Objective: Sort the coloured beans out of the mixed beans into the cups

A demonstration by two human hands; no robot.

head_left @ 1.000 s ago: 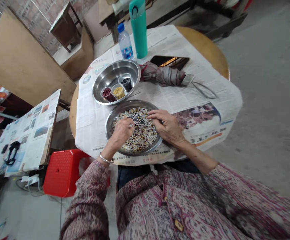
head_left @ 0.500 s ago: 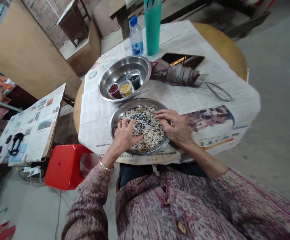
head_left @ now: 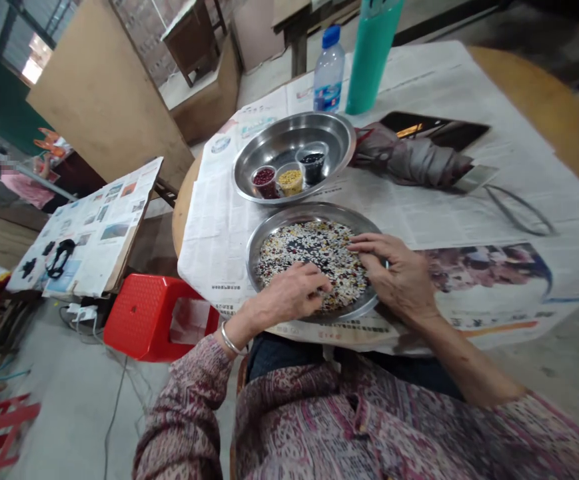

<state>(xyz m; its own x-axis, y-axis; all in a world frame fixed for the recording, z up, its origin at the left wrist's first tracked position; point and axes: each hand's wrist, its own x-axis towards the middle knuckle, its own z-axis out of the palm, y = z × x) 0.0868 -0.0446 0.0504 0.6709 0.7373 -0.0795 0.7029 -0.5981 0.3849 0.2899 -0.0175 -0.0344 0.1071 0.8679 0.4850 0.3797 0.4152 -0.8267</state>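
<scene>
Grains [head_left: 342, 263]: speckling a round metal dish [head_left: 314, 211]
Left hand [head_left: 296, 291]: I'm curling over them, hold unclear
Right hand [head_left: 396, 273]: arching part-open over rim, nothing visibly gripped

We see printed characters on the newspaper [head_left: 214, 227], too blurred to read. The bottle label [head_left: 328, 98] is illegible to us.

a round, shallow metal dish [head_left: 253, 252], silvery and shiny, lies flat just below and right of the middle of the frame. mixed grains [head_left: 302, 235] cover its bottom in a loose, uneven layer, mostly white, speckled with yellow, dark red and black, with a darker patch near the center.
</scene>
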